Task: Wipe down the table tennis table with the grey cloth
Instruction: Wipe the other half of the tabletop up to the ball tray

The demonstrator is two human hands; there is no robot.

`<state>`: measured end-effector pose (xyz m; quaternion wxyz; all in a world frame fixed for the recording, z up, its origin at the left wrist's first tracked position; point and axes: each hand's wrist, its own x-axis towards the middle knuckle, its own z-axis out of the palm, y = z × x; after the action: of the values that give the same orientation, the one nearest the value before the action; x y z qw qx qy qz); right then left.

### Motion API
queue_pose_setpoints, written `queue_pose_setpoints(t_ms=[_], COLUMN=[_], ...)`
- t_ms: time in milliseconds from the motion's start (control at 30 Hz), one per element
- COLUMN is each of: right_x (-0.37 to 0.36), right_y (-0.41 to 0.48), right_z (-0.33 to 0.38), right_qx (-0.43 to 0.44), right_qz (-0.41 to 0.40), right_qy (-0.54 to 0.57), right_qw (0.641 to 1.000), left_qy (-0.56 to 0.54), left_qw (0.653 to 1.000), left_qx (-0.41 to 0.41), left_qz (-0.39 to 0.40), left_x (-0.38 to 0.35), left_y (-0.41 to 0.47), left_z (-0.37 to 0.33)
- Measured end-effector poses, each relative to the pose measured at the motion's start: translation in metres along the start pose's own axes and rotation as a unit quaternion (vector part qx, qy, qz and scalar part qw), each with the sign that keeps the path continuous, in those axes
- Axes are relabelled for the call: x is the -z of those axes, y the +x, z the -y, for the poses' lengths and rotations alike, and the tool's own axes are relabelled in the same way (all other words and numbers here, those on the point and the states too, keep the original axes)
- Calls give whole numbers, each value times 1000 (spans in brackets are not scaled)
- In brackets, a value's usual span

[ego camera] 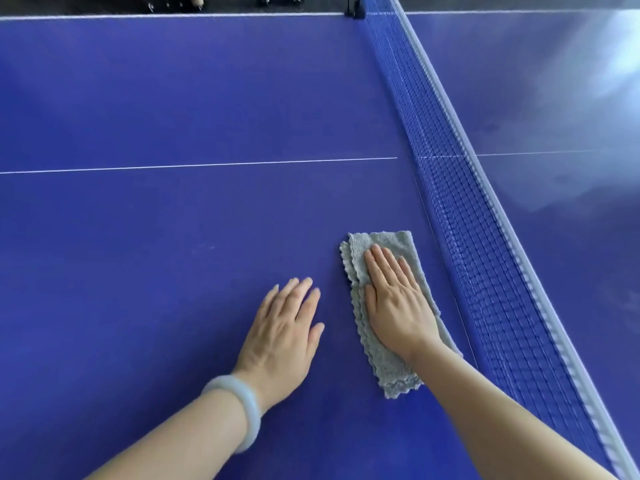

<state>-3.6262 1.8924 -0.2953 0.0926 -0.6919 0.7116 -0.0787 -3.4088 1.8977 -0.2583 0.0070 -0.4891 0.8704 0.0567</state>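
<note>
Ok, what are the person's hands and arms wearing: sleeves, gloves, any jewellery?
No sleeves or gloves in view; both forearms are bare. The left hand has a smooth, rounded, milky-white bangle on its wrist. The right hand and its wrist wear nothing. No rings show on either hand.

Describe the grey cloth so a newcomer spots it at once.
Find the net crossing the blue table. Left of it, nearer than the white centre line, lies the grey cloth, a folded strip with scalloped edges. It is the only loose fabric, pressed flat under the right hand; the left hand beside it touches bare table.
</note>
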Motion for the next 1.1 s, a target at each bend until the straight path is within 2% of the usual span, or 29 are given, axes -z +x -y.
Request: queue_pose_setpoints(t_ms=[133,300,467,533,600,667,733,767,833,900,933,1000,1100], right_x=[-2,-2,20,20,13,7,14,17,24,27,26,20,12], right_y=[3,44,130,151,148,124,119,126,150,180,194,214,206], right_z=[-4,-22,-51,-39,-12,3,-12,-26,-54,-68,-66,-43,13], right_qx=[-20,-136,-256,-220,-76,82,159,144,25,-95,-128,-122,41], right_qz=[-15,-43,-28,-16,-5,25,43,31,-1,-5,-3,-5,8], right_qy=[8,16,28,35,41,32,28,25,15,16,19,24,50], right_qw=[1000,990,966,975,996,996,986,989,1000,995,992,992,998], left_qy=[27,10,7,11,11,10,12,13,12,7,5,5,7], left_qw=[998,999,1000,999,999,999,999,999,999,999,999,999,999], left_qx=[21,11,6,5,7,12,9,8,9,7,6,5,6], left_qz=[61,35,27,32,41,46,45,46,44,46,47,40,41], left_x=[-21,-30,-30,-30,-29,-25,-25,-26,-27,-28,-29,-31,-28], left_y=[29,26,27,27,27,28,28,28,27,28,28,27,27], left_z=[10,15,14,15,15,14,13,14,15,16,16,17,16])
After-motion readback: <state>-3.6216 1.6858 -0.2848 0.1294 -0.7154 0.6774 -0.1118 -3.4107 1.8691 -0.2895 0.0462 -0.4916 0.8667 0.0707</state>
